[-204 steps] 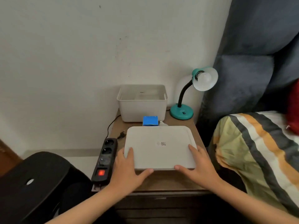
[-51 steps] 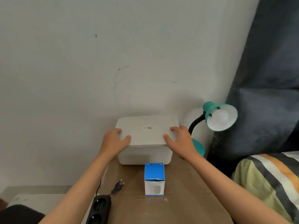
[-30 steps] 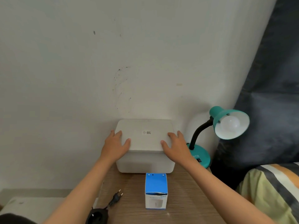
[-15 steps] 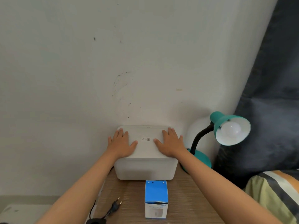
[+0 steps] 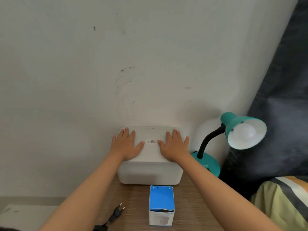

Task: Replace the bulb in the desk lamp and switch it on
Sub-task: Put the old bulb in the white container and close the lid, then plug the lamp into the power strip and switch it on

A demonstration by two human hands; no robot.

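Note:
A teal desk lamp [image 5: 240,130] with a black gooseneck stands at the right of the wooden nightstand [image 5: 188,207]. A white bulb [image 5: 244,134] sits in its shade, unlit. A blue and white bulb box [image 5: 161,205] stands upright at the front middle. My left hand [image 5: 125,145] and my right hand [image 5: 174,145] lie flat, fingers straight, on the lid of a white storage box [image 5: 150,172] against the wall. The lamp's black plug [image 5: 118,211] lies loose on the wood.
A dark grey headboard [image 5: 280,114] rises at the right, with a striped pillow [image 5: 281,199] below it. The white wall stands right behind the storage box.
Both hands carried the lid from the front of the nightstand onto the white box. In the last second they slid from its edges onto its top and flattened.

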